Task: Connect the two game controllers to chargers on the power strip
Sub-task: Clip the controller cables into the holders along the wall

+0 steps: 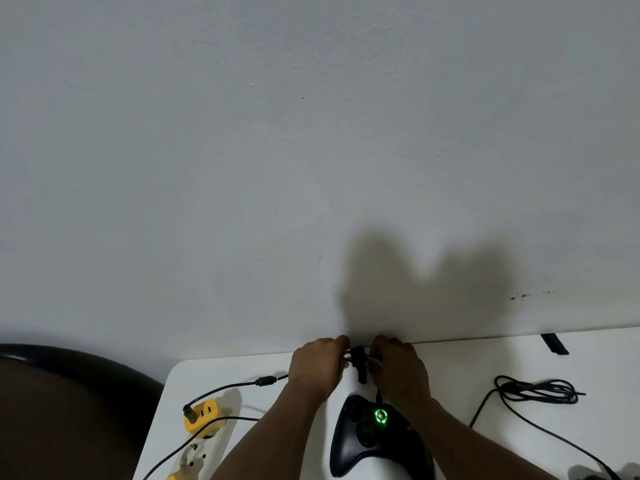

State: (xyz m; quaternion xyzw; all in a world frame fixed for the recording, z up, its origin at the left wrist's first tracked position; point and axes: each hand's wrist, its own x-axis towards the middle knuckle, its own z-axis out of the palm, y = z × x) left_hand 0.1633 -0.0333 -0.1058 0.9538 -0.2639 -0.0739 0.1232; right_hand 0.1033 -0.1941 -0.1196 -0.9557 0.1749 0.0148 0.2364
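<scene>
A black game controller [363, 438] lies on the white table [467, 368], its centre light glowing green. Behind it, near the table's far edge, my left hand [317, 368] and my right hand [398, 370] both pinch a bundle of black cable [358, 358] between them. That cable runs left past a ferrite bead [265, 380] to a plug in a yellow charger [202, 415] on the white power strip [204, 448]. A second yellow charger [175, 476] shows at the bottom edge. Only a dark corner of another object [623, 472] shows at the bottom right.
A loose coil of black cable [540, 391] lies on the right of the table and trails toward the bottom right corner. A small black strip [554, 344] sits at the far right edge. A dark round seat [69, 410] stands left of the table. A bare wall rises behind.
</scene>
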